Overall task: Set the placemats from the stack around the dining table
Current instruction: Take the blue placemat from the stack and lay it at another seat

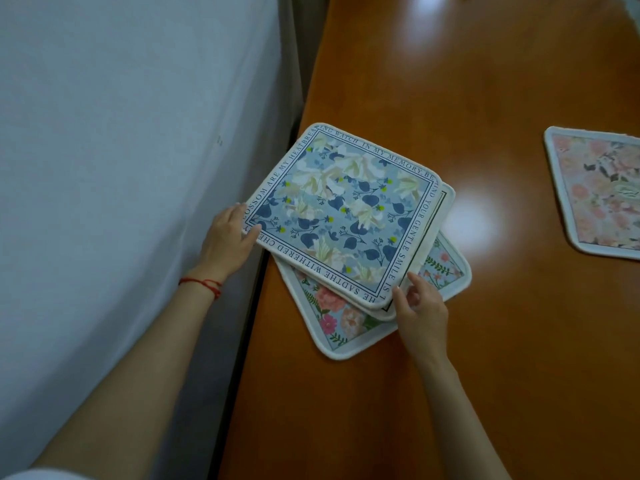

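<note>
The stack [375, 271] lies at the near-left edge of the dining table [485, 375]. The top placemat [341, 216], blue floral, sits skewed on the mats beneath, 1 corner overhanging the table edge. The left hand [227, 237] pinches that overhanging left corner; the right hand [420, 306] pinches the near-right corner. The grips sit on opposite corners, so the mat spans diagonally between both hands. The pink placemat [599, 192] is already laid at far right, well apart. Judgement: lift level, then carry to an unfilled place.
</note>
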`<act>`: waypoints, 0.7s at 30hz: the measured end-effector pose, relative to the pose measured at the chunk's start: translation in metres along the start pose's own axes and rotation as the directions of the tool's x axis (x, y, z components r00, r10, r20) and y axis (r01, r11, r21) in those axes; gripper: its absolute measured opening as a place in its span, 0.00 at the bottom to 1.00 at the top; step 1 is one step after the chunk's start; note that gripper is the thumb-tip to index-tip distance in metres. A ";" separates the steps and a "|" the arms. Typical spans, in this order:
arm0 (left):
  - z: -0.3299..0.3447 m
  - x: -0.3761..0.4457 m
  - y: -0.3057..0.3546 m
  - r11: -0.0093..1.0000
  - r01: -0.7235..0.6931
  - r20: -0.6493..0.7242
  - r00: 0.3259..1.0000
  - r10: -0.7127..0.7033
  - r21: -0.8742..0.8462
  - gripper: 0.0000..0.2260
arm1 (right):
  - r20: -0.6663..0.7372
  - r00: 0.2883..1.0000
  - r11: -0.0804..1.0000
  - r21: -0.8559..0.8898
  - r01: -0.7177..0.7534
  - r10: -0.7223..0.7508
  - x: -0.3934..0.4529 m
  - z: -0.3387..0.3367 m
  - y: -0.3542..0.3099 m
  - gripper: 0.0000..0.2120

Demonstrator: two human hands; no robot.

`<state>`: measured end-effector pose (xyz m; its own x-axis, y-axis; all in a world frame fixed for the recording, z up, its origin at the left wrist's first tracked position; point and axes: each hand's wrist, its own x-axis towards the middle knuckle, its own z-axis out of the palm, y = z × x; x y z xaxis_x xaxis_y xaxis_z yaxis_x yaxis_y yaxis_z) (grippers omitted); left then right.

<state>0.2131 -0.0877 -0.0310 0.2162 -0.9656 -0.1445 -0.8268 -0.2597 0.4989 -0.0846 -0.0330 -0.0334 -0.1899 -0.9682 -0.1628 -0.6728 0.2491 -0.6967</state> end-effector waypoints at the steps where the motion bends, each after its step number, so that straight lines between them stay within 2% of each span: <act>1: 0.001 0.005 -0.003 1.000 0.007 0.002 1.000 -0.007 -0.004 0.21 | -0.009 1.000 1.000 0.008 -0.009 0.009 0.002 0.002 0.001 0.22; 8: 0.003 0.021 -0.002 1.000 0.003 -0.072 0.997 -0.005 -0.026 0.14 | -0.055 0.996 0.996 0.065 -0.065 0.069 0.008 0.006 -0.007 0.19; 12: 0.000 0.021 0.002 0.993 0.019 -0.137 0.990 -0.035 -0.114 0.12 | -0.054 0.991 0.984 0.137 -0.115 0.124 0.012 0.009 -0.014 0.18; 21: -0.008 0.010 0.006 0.940 0.156 -0.194 0.956 -0.221 -0.304 0.14 | -0.033 0.939 0.860 0.414 -0.299 0.343 0.019 0.000 -0.017 0.19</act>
<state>0.2141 -0.0996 -0.0225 0.4898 -0.8679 -0.0828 -0.5856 -0.3979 0.7063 -0.0767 -0.0554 -0.0253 -0.4322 -0.8230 -0.3686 -0.2255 0.4944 -0.8395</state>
